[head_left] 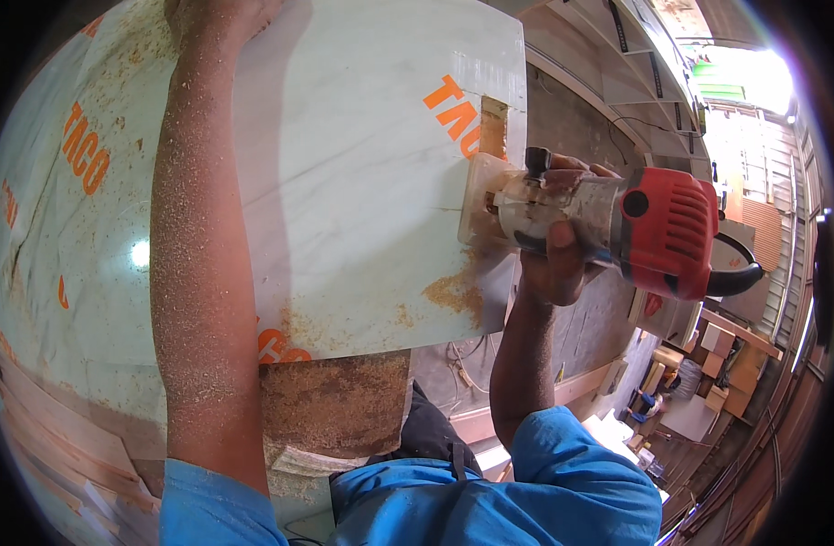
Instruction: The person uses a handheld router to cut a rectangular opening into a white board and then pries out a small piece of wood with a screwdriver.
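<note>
My right hand [564, 264] is wrapped around the silver barrel of a red trim router [667, 232], which lies on its side. Its pale base plate [479, 200] sits on the right edge of a board [362, 173] covered in whitish film with orange lettering. Just beyond the base, a rectangular recess [494, 127] shows bare brown wood. At the far side, my left hand [218, 20] rests on or near the board; its fingers are cut off by the picture's top edge. Sawdust coats my left forearm and lies in a patch [453, 296] near the router.
A black cord loop [740, 266] leaves the router's rear. Under the board's near edge is a brown wooden surface [335, 400]. Metal shelf framing [640, 64] stands at the far right. Boxes and offcuts [699, 391] crowd the floor at right; wood strips [62, 437] lie at left.
</note>
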Tool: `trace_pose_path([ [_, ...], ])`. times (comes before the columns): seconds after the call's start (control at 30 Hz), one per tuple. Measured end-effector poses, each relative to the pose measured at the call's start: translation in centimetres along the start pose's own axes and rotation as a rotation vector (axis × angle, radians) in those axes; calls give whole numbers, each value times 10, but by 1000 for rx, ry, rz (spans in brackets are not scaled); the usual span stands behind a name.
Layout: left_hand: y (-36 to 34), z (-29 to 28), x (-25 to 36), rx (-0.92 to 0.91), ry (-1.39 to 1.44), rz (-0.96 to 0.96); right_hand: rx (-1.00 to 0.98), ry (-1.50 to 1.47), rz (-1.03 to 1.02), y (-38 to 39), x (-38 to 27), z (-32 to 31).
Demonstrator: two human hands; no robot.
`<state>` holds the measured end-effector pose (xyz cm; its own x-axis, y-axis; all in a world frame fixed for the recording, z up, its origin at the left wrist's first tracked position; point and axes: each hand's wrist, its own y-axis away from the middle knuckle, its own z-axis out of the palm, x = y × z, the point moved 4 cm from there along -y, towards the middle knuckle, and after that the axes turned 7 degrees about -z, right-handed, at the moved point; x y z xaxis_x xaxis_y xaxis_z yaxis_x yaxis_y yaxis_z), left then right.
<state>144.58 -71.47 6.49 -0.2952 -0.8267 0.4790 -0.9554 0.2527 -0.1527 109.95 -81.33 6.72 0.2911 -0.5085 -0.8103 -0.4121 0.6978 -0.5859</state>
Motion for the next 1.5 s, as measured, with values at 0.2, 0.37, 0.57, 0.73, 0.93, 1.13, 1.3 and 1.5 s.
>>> trace_pose_path([
  [0.2,-7,-6,-3,-11,-14,31,32,6,7,3,-3,1],
  [0.37,2,0,-4,32,6,-16,30,0,-50,4,-1,-1],
  [0.57,-5,1,-3,-32,-26,-10,46,-25,-43,2,-3,0],
  [0.73,-4,4,-4,-26,-34,7,43,-16,-49,5,-3,-2],
  [0.93,1,2,-3,2,-3,-57,25,-49,-38,6,-1,-2],
  [1.13,3,3,-3,45,-28,-5,65,-71,-22,8,-3,2],
  [1.3,-4,3,-4,9,-21,3,31,-74,-15,9,-3,5],
  [1.5,-3,5,-7,57,-14,1,70,-99,-25,8,-1,8],
])
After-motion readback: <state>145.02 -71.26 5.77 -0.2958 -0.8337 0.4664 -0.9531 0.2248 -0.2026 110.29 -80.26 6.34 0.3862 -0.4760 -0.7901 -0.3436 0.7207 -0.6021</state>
